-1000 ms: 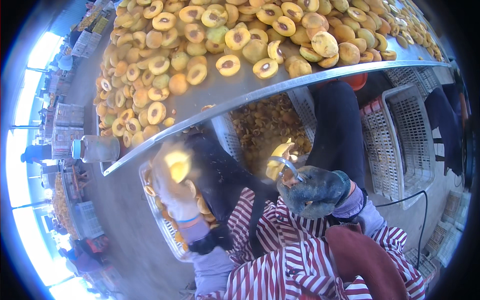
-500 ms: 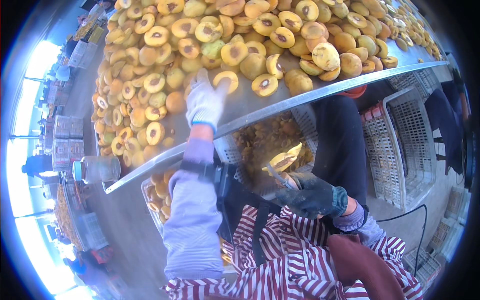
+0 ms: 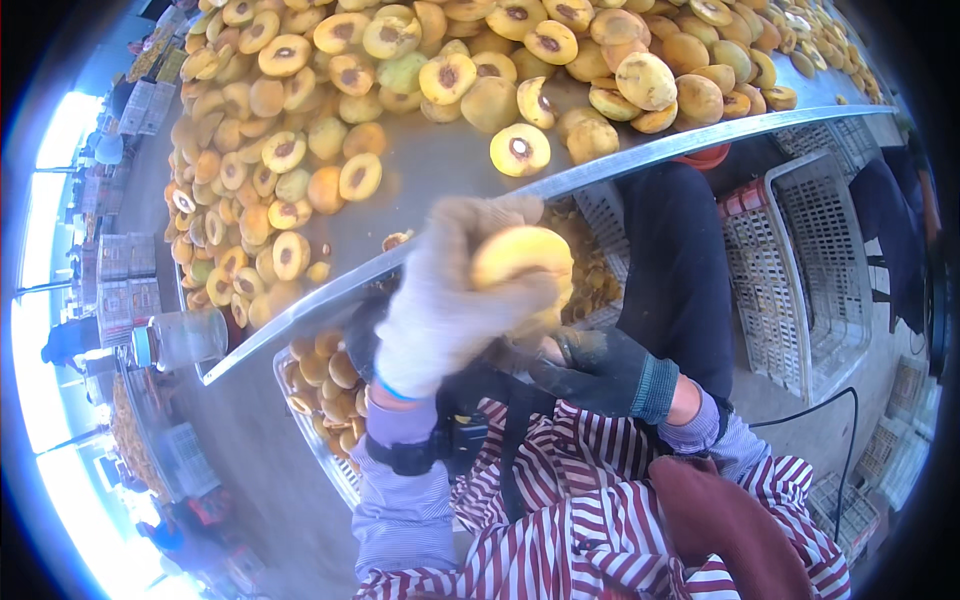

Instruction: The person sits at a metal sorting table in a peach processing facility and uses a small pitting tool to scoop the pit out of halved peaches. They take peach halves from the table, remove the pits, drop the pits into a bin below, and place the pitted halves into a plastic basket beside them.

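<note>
My left hand [image 3: 440,300], in a white knit glove, is closed round a yellow peach half [image 3: 522,252] in front of the table edge. More yellow flesh shows beneath it; whether that is a second half I cannot tell. Both hand and fruit are blurred. Just below and right of the fruit, my right hand [image 3: 605,372] in a dark glove has its fingers curled. It held a small metal-bladed tool half a second ago; the blade is now hidden behind my left hand and the fruit. Many peach halves [image 3: 520,150] lie cut on the metal table [image 3: 430,160].
A raised metal rim [image 3: 680,140] borders the table. Below it, a crate [image 3: 603,222] holds fruit pieces, and another crate of peaches [image 3: 330,385] stands at left. Stacked grey crates [image 3: 815,290] stand at right. A clear jar [image 3: 190,338] sits by the left corner; a black cable [image 3: 850,440] trails right.
My left hand has come back from the table toward my right hand, now with peach in it. The slice on the tool's tip is no longer visible. The view has shifted slightly.
</note>
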A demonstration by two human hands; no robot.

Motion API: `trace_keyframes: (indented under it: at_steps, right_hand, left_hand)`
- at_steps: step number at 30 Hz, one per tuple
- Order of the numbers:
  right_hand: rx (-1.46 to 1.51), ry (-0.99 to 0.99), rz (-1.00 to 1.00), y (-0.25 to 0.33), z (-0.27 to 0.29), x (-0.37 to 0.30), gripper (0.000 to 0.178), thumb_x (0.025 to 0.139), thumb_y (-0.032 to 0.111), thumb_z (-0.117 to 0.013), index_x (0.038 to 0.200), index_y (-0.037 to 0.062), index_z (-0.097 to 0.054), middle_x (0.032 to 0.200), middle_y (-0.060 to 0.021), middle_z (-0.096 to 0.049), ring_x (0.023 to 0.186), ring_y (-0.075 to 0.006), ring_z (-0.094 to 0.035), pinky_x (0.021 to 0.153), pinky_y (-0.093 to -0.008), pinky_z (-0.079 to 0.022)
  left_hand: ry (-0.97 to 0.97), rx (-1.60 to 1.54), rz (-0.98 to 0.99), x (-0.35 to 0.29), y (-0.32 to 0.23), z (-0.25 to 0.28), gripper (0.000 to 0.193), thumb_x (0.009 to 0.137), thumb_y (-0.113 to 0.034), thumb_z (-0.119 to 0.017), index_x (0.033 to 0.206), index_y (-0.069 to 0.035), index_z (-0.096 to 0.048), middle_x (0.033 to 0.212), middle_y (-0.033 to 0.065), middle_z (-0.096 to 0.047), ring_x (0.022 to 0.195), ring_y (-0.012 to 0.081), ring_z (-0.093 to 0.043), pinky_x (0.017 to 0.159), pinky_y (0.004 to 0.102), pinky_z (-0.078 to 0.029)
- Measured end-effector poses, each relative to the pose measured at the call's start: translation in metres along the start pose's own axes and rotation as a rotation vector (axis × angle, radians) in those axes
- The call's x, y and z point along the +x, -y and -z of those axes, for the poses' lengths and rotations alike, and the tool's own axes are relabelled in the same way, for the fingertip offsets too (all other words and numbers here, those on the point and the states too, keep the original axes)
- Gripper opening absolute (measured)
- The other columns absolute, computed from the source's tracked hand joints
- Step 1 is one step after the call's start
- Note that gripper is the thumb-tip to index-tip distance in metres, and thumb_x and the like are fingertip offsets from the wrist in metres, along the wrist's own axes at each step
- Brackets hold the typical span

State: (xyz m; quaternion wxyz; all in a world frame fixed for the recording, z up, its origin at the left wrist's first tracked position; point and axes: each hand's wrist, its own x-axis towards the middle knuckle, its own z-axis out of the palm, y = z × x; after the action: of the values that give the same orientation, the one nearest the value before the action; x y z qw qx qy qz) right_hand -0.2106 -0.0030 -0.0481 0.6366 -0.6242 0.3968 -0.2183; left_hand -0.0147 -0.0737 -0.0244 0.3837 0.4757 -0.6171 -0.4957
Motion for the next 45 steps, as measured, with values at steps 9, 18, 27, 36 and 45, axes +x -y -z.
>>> trace_keyframes:
  at_steps: [9, 18, 27, 36, 45]
  right_hand:
    - [0.29, 0.068, 0.075, -0.006, -0.008, 0.0, 0.019, 0.097, 0.022, -0.057, 0.102, 0.0036, -0.058, 0.071, -0.003, -0.059, 0.061, -0.0121, -0.06, 0.057, -0.0303, -0.048]
    - [0.929, 0.39, -0.235, 0.013, 0.009, -0.014, 0.022, 0.095, 0.024, -0.061, 0.101, 0.0034, -0.058, 0.061, 0.0011, -0.052, 0.04, -0.0032, -0.045, 0.034, -0.0173, -0.035]
    - [0.608, -0.327, -0.138, 0.034, -0.002, -0.009, 0.014, 0.096, 0.019, -0.06, 0.097, 0.0049, -0.061, 0.062, 0.003, -0.055, 0.042, -0.0049, -0.049, 0.038, -0.02, -0.037]
    - [0.333, -0.103, 0.072, 0.015, -0.02, -0.009, 0.015, 0.096, 0.017, -0.06, 0.102, 0.0038, -0.06, 0.075, 0.0003, -0.059, 0.068, -0.0063, -0.056, 0.06, -0.0259, -0.047]
    - [-0.046, -0.219, 0.166, 0.014, -0.026, -0.008, 0.02, 0.095, 0.024, -0.059, 0.101, 0.0041, -0.059, 0.069, -0.0147, -0.064, 0.062, -0.0304, -0.065, 0.056, -0.0367, -0.05]
  left_hand:
    - [-0.223, -0.768, 0.214, -0.034, -0.001, 0.002, 0.053, 0.074, -0.025, -0.076, 0.115, 0.001, -0.054, 0.12, 0.0262, -0.059, 0.073, 0.0236, -0.067, 0.054, 0.0306, -0.056]
    - [0.434, -1.15, 0.305, -0.06, 0.028, 0.006, 0.065, 0.06, -0.018, -0.083, 0.112, 0.005, -0.05, 0.107, 0.0253, -0.062, 0.073, 0.0253, -0.067, 0.058, 0.0302, -0.054]
    - [-0.112, -0.468, 0.455, -0.066, -0.003, -0.001, 0.049, 0.074, -0.008, -0.075, 0.116, 0.002, -0.05, 0.111, 0.0113, -0.061, 0.094, 0.0158, -0.06, 0.087, 0.0298, -0.049]
    - [-0.305, -0.891, 0.095, -0.066, 0.005, -0.03, 0.056, 0.083, -0.021, -0.069, 0.129, 0.001, -0.045, 0.132, 0.0199, -0.052, 0.103, 0.0318, -0.064, 0.09, 0.0419, -0.053]
    - [-0.419, -0.776, 0.06, -0.073, -0.009, -0.053, 0.058, 0.097, -0.048, -0.05, 0.13, -0.001, -0.048, 0.127, 0.0216, -0.056, 0.106, 0.0314, -0.062, 0.081, 0.0407, -0.055]
